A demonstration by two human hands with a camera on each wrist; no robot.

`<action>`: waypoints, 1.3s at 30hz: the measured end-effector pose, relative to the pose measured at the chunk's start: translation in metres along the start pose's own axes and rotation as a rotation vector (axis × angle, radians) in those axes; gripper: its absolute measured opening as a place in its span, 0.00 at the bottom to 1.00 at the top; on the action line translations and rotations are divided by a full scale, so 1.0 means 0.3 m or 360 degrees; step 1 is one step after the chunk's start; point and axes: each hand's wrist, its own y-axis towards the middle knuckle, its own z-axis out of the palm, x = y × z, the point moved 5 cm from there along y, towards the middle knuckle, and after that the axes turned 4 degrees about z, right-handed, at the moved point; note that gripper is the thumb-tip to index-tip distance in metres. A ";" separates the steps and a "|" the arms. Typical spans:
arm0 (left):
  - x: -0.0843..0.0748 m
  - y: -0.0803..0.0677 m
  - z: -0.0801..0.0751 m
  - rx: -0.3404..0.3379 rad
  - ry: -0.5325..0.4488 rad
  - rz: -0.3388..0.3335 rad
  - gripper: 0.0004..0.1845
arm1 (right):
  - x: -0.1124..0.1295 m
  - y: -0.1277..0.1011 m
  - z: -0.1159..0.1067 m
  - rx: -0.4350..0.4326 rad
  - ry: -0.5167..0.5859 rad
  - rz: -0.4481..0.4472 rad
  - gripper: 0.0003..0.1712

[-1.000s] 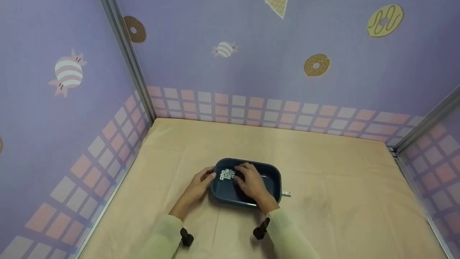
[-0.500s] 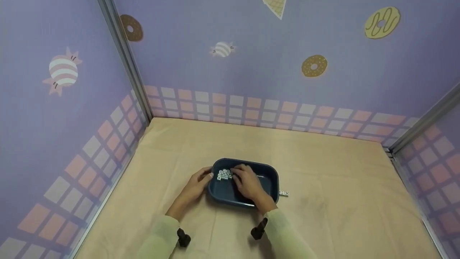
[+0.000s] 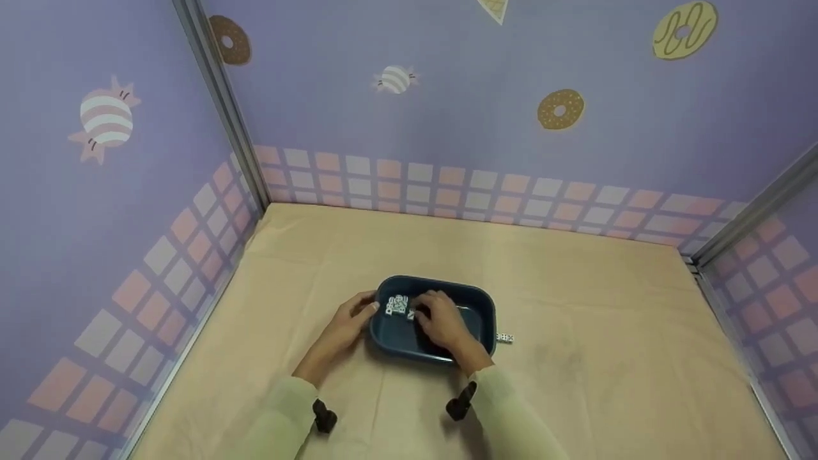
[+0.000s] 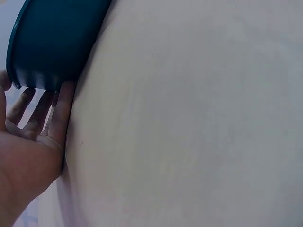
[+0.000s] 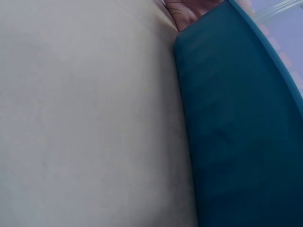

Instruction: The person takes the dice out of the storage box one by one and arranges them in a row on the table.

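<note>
Lower ctr. of frame, tray [image 3: 409,345] is held at one end in grip of L hand [image 3: 348,321], prob. for steadiness. Beside dice [image 3: 397,305], grip of R hand [image 3: 442,321] can't be told.

Beige cloth [image 3: 607,319], purple walls [image 3: 307,108] printed with doughnuts [image 3: 575,101] and striped candies [image 3: 106,117], pink-and-white checks [image 3: 452,176], grey corner posts [image 3: 220,96]

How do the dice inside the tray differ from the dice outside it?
The inside dice form an irregular cluster; the outside dice form a short row beside the tray. The inside dice visibly outnumber the outside dice. Both sets are white with dark markings.
</note>
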 end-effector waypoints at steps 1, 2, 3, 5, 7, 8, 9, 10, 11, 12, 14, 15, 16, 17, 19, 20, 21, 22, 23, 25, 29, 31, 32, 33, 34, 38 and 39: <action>0.000 0.000 -0.002 0.0000 -0.0002 0.0002 0.27 | 0.002 0.001 -0.001 -0.0002 0.0002 -0.0007 0.10; 0.001 0.000 -0.003 0.0003 -0.0005 0.0001 0.27 | 0.003 0.000 -0.001 -0.0006 0.0001 -0.0014 0.11; 0.002 0.000 -0.004 0.0010 0.0001 0.0007 0.27 | 0.004 0.000 -0.001 -0.0007 0.0003 -0.0015 0.11; 0.005 0.002 -0.005 0.0024 0.0012 0.0013 0.26 | 0.003 -0.002 0.001 -0.0002 0.0005 -0.0010 0.11; 0.009 0.001 -0.006 0.0035 0.0010 0.0022 0.26 | 0.003 -0.003 0.005 0.0012 0.0010 -0.0002 0.11; 0.012 0.001 -0.007 0.0035 0.0016 0.0026 0.26 | 0.002 -0.004 0.006 0.0021 0.0009 0.0007 0.10; 0.012 0.000 -0.008 0.0031 0.0028 0.0033 0.26 | 0.002 -0.003 0.008 0.0030 0.0004 0.0014 0.09; 0.010 0.001 -0.011 0.0025 0.0034 0.0032 0.26 | 0.003 0.000 0.007 0.0036 -0.0002 0.0021 0.09; 0.006 0.002 -0.013 0.0017 0.0038 0.0030 0.26 | 0.004 0.004 0.006 0.0039 -0.0005 0.0030 0.08; 0.004 0.003 -0.015 0.0013 0.0040 0.0031 0.26 | 0.006 0.008 0.003 0.0041 -0.0014 0.0036 0.08; -0.004 0.005 -0.017 0.0008 0.0048 0.0031 0.26 | 0.008 0.016 -0.003 0.0035 -0.0015 0.0037 0.07; -0.008 0.006 -0.017 0.0008 0.0047 0.0030 0.26 | 0.010 0.020 -0.008 0.0024 -0.0009 0.0027 0.07; -0.010 0.007 -0.018 0.0006 0.0044 0.0034 0.26 | 0.012 0.023 -0.013 0.0012 0.0017 0.0015 0.07; -0.013 0.005 -0.018 0.0006 0.0037 0.0041 0.26 | 0.015 0.025 -0.018 -0.0003 0.0050 -0.0007 0.07; -0.012 0.003 -0.019 0.0007 0.0044 0.0038 0.26 | 0.018 0.022 -0.031 -0.0033 0.0133 -0.0047 0.07; -0.010 0.001 -0.018 0.0010 0.0048 0.0036 0.26 | 0.019 0.018 -0.040 -0.0048 0.0186 -0.0061 0.07; -0.009 -0.002 -0.017 0.0012 0.0043 0.0029 0.26 | 0.017 0.012 -0.053 -0.0066 0.0237 -0.0069 0.07; -0.007 -0.004 -0.014 0.0013 0.0042 0.0025 0.26 | 0.015 0.004 -0.070 -0.0084 0.0283 -0.0065 0.08; -0.007 -0.004 -0.012 0.0013 0.0042 0.0017 0.26 | 0.013 -0.005 -0.093 -0.0107 0.0319 -0.0059 0.09; -0.003 -0.006 -0.011 0.0018 0.0036 -0.0002 0.27 | 0.004 -0.032 -0.149 -0.0153 0.0401 -0.0052 0.10; 0.000 -0.002 -0.017 0.0016 0.0023 -0.0030 0.27 | -0.044 -0.104 -0.298 -0.0268 0.0472 -0.0066 0.11; -0.001 0.000 -0.021 0.0016 0.0023 -0.0045 0.27 | -0.090 -0.146 -0.372 -0.0316 0.0457 -0.0086 0.12; -0.002 -0.001 -0.022 0.0017 0.0019 -0.0048 0.26 | -0.116 -0.168 -0.404 -0.0339 0.0440 -0.0080 0.12; -0.001 -0.001 -0.022 0.0016 0.0023 -0.0050 0.26 | -0.144 -0.192 -0.432 -0.0354 0.0414 -0.0069 0.12; 0.000 -0.002 -0.022 0.0014 0.0022 -0.0054 0.26 | -0.173 -0.216 -0.453 -0.0358 0.0390 -0.0050 0.12; 0.009 -0.005 -0.013 0.0013 0.0034 -0.0072 0.26 | -0.297 -0.313 -0.483 -0.0296 0.0268 0.0105 0.12; 0.012 -0.005 -0.009 0.0017 0.0037 -0.0071 0.26 | -0.327 -0.338 -0.478 -0.0267 0.0240 0.0158 0.12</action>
